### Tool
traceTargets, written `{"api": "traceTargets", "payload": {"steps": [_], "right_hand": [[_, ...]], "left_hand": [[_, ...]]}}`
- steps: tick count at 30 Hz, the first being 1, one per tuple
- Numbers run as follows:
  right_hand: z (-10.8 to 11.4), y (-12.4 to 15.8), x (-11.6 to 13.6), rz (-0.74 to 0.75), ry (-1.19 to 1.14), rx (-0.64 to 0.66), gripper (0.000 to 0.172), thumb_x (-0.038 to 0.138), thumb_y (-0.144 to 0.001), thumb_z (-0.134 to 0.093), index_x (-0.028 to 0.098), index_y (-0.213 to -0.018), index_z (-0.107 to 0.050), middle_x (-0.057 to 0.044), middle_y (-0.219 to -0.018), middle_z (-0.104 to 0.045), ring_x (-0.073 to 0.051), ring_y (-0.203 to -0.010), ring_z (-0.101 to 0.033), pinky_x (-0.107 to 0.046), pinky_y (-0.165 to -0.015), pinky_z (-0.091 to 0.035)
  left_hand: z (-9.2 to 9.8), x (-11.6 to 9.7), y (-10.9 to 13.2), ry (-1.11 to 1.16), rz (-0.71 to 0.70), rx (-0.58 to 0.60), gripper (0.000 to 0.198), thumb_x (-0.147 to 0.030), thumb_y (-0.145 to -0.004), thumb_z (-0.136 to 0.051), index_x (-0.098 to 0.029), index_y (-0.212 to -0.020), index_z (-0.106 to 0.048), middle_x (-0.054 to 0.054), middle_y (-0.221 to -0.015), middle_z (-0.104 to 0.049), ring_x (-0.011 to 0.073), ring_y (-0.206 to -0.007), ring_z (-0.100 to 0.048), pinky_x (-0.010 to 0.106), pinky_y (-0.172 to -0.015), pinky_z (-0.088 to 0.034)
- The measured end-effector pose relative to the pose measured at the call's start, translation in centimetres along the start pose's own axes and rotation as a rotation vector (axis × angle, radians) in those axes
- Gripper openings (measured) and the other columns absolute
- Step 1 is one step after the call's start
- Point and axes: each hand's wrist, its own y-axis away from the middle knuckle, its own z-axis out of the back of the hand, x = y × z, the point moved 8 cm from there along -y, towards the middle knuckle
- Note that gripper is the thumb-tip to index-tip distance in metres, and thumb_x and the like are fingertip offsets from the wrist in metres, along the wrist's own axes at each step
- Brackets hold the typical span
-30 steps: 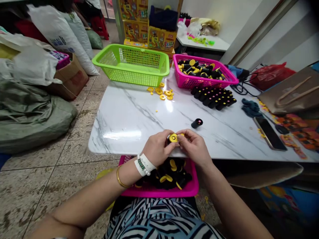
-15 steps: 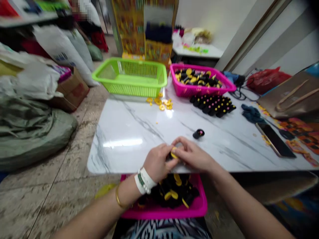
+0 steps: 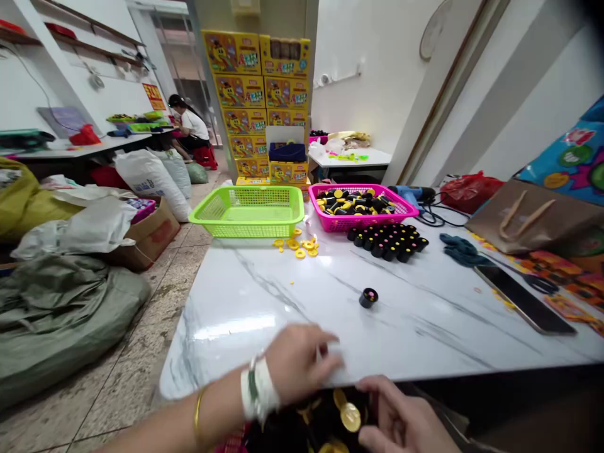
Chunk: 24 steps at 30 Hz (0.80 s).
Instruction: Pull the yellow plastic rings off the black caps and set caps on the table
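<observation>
My left hand point(image 3: 304, 363) is over the table's front edge, slightly blurred, thumb and fingers apart with nothing seen between them. Lower and to the right, my right hand point(image 3: 401, 415) reaches over the pink lap basket point(image 3: 231, 441), its thumb and forefinger spread. Beside those fingers lies a yellow round piece point(image 3: 350, 416), among black parts in the basket; whether the fingertips touch it I cannot tell. A single short black cylinder point(image 3: 369, 298) with a pink centre stands on the marble-patterned table point(image 3: 264, 302), beyond my hands.
A green basket point(image 3: 248, 229) and a pink basket point(image 3: 363, 223) of black-and-yellow pieces stand at the back. Near them are grouped black cylinders point(image 3: 389, 242) and loose yellow rings point(image 3: 302, 245). A phone point(image 3: 523, 299), scissors point(image 3: 540, 283) and paper bag point(image 3: 533, 214) lie right. A person point(image 3: 191, 129) sits far left.
My hands have parted; the black-and-yellow piece between them is no longer there. My right hand has lowered to the lap basket. The view has tilted up.
</observation>
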Motion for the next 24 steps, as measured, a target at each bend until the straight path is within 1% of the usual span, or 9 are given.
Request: {"api": "traceTargets", "payload": {"steps": [3,5,8,11,14,17,19,22,24], "right_hand": [[2.8,0.1,0.5,0.060,-0.005,-0.150,0.029,0.043,-0.090,-0.053,0.021,-0.108,-0.060,0.003,-0.063,-0.050,-0.013,-0.055,-0.046,-0.023,-0.054,-0.038],[4.3,-0.1,1.0,0.103,-0.014,-0.248,0.027,0.042,-0.092,-0.051,0.021,-0.107,-0.060,0.002,-0.064,-0.050,-0.013,-0.055,-0.047,-0.024,-0.056,-0.040],[5.7,-0.2,1.6,0.151,-0.025,-0.346,0.023,0.040,-0.092,-0.054,0.021,-0.104,-0.061,0.003,-0.062,-0.049,-0.013,-0.054,-0.046,-0.024,-0.054,-0.039],[6.3,0.0,1.4,0.163,-0.060,-0.394,0.022,0.039,-0.091,-0.056,0.021,-0.100,-0.063,0.003,-0.061,-0.049,-0.012,-0.053,-0.046,-0.023,-0.052,-0.039],[7.0,0.2,0.7,0.106,-0.176,-0.435,0.023,0.041,-0.090,-0.057,0.020,-0.097,-0.064,0.003,-0.060,-0.049,-0.011,-0.050,-0.046,-0.022,-0.049,-0.038],[7.4,-0.4,0.1,0.012,-0.378,-0.423,0.028,0.044,-0.090,-0.057,0.018,-0.098,-0.064,0.003,-0.060,-0.051,-0.009,-0.047,-0.047,-0.021,-0.045,-0.037],[7.6,-1.5,0.2,0.002,-0.508,-0.396,0.032,0.044,-0.088,-0.060,0.018,-0.106,-0.062,0.001,-0.072,-0.057,-0.009,-0.051,-0.053,-0.020,-0.045,-0.040],[8.0,-3.4,0.7,0.041,-0.678,-0.362,0.040,0.043,-0.082,-0.068,0.018,-0.111,-0.058,-0.002,-0.083,-0.060,-0.011,-0.060,-0.059,-0.018,-0.041,-0.039],[8.3,-4.5,0.5,0.049,-0.773,-0.365,0.040,0.042,-0.077,-0.073,0.018,-0.104,-0.057,-0.001,-0.078,-0.060,-0.012,-0.060,-0.059,-0.017,-0.039,-0.038]], "left_hand": [[5.1,4.2,-6.2,-0.237,0.139,-0.219,0.034,-0.039,-0.088,-0.055,-0.016,-0.111,-0.065,0.008,-0.092,-0.069,0.0207,-0.082,-0.063,0.032,-0.078,-0.048],[7.2,7.8,-9.6,-0.401,0.309,-0.313,0.046,-0.048,-0.085,-0.057,-0.014,-0.114,-0.063,0.014,-0.109,-0.065,0.0272,-0.098,-0.061,0.036,-0.081,-0.048],[7.7,11.6,-12.8,-0.462,0.447,-0.278,0.047,-0.053,-0.080,-0.060,-0.012,-0.102,-0.066,0.018,-0.111,-0.062,0.0312,-0.098,-0.061,0.039,-0.080,-0.049],[7.5,12.1,-12.8,-0.466,0.450,-0.253,0.034,-0.042,-0.082,-0.058,-0.014,-0.099,-0.067,0.016,-0.106,-0.063,0.0300,-0.098,-0.060,0.039,-0.084,-0.048],[6.7,9.6,-10.4,-0.464,0.386,-0.237,0.028,-0.036,-0.081,-0.060,-0.015,-0.099,-0.066,0.013,-0.105,-0.063,0.0268,-0.094,-0.060,0.038,-0.086,-0.048],[4.9,4.5,-7.4,-0.348,0.193,-0.245,0.027,-0.028,-0.080,-0.061,-0.016,-0.104,-0.063,0.009,-0.106,-0.060,0.0188,-0.077,-0.060,0.036,-0.080,-0.050],[3.1,0.6,-5.9,-0.198,0.027,-0.226,0.025,-0.023,-0.080,-0.061,-0.017,-0.105,-0.061,0.007,-0.103,-0.059,0.0146,-0.072,-0.057,0.033,-0.076,-0.051],[0.5,-4.2,-5.0,-0.008,-0.211,-0.191,0.025,-0.020,-0.082,-0.061,-0.018,-0.107,-0.059,0.006,-0.100,-0.058,0.0150,-0.083,-0.059,0.030,-0.078,-0.052],[-0.6,-5.7,-5.3,0.059,-0.304,-0.189,0.022,-0.021,-0.084,-0.060,-0.018,-0.106,-0.058,0.006,-0.101,-0.059,0.0164,-0.093,-0.060,0.030,-0.081,-0.052]]}}
